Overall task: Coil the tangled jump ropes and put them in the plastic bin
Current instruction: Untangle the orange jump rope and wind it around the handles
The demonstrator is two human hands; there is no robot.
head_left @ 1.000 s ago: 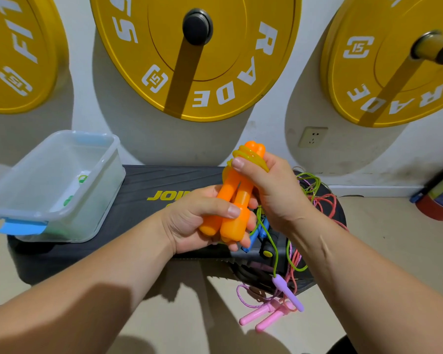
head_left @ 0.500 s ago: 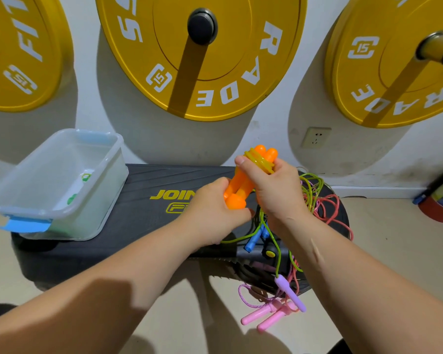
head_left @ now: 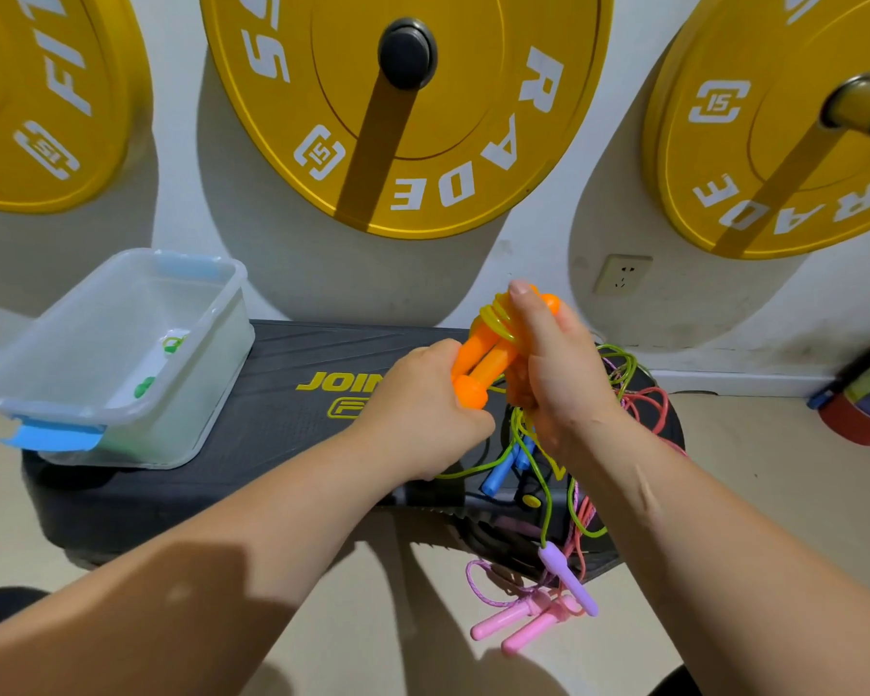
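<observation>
Over the step (head_left: 282,394), 2 orange handles (head_left: 473,359) slanting up-right, left hand (head_left: 418,414) gripping bases, right hand (head_left: 558,374) clasping coiled tops

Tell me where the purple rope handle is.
Head view, lower right of centre: the purple handle dangles off the front edge of the black step platform, just above the pink handles on the floor.

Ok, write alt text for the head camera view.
The left hand and right hand grip orange jump-rope handles wound with yellow cord, over a black step platform. A plastic bin sits on its left end, tangled ropes on its right.
</observation>
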